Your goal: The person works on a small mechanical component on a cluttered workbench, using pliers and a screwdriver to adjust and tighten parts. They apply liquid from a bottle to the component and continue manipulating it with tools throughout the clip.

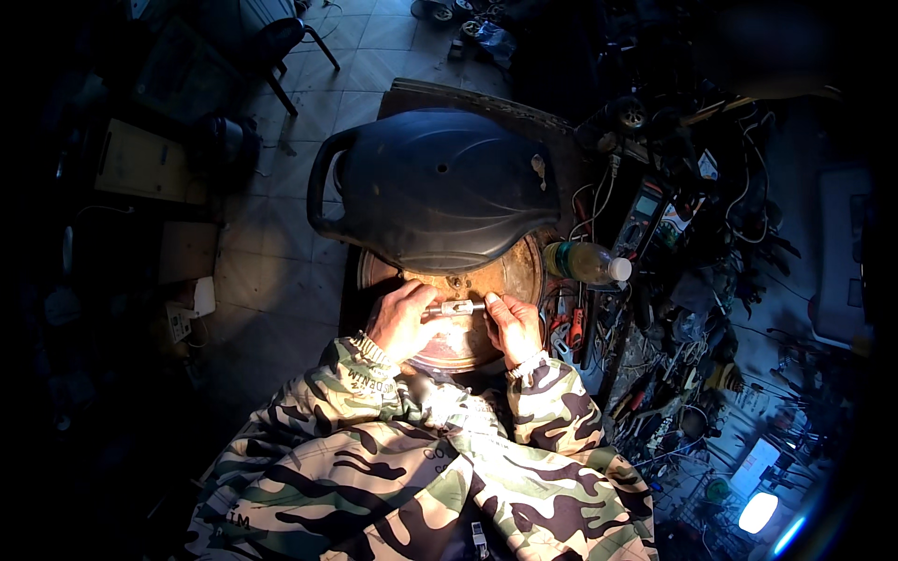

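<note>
Between my two hands is a short metal rod-like piece [456, 308] with a thicker, bright middle and darker ends, held level. My left hand [402, 321] has its fingers closed round the left end. My right hand [513, 327] pinches the right end between thumb and fingers. Beneath them lies a round, rusty, worn disc-like top [505, 278]. A large black moulded plastic panel [440, 192] with a loop handle on its left rests over the far part of that top. Camouflage sleeves reach my wrists.
A capped clear bottle [587, 263] with yellowish liquid lies to the right, near red-handled pliers [575, 325] and a multimeter [642, 213]. Tools and cables crowd the right side. A dark chair [281, 42] stands far left on the tiled floor [281, 238].
</note>
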Demonstrator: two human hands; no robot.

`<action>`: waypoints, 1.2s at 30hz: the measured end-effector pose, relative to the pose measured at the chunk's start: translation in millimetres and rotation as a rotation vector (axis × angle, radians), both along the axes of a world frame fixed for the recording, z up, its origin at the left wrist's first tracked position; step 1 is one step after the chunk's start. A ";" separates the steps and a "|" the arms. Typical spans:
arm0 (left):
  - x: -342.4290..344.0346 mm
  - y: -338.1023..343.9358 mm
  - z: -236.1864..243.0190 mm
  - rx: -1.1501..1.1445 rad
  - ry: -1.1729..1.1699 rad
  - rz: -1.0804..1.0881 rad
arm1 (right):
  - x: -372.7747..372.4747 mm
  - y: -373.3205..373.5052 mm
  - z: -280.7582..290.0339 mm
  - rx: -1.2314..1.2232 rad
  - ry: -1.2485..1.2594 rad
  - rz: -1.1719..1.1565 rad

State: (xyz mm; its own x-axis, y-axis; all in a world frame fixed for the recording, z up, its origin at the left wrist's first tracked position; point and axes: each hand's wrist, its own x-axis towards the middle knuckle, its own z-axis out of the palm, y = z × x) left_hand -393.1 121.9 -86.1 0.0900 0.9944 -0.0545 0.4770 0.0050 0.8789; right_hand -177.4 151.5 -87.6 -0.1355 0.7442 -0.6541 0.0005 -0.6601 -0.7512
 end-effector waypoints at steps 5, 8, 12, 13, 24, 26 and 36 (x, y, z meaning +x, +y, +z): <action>3.2 9.2 -7.1 0.107 0.039 0.024 | -1.3 12.6 -12.4 0.122 -0.118 0.027; 9.0 8.8 -4.4 0.162 0.072 0.087 | 1.9 18.4 -25.0 0.239 -0.305 0.136; 16.1 4.6 -4.4 0.155 0.131 0.165 | -6.9 30.2 -2.4 0.365 -0.539 0.248; 17.0 4.3 -2.4 0.162 0.173 0.164 | -7.3 31.0 -1.1 0.376 -0.557 0.259; 21.2 1.6 -7.1 0.171 0.144 0.205 | -7.2 44.3 4.7 0.372 -0.618 0.304; 21.3 -0.3 -3.8 0.101 0.142 0.205 | -6.0 46.5 2.6 0.384 -0.618 0.325; 17.8 -1.7 -8.2 0.100 0.128 0.187 | 0.1 46.1 -16.6 0.164 -0.085 0.058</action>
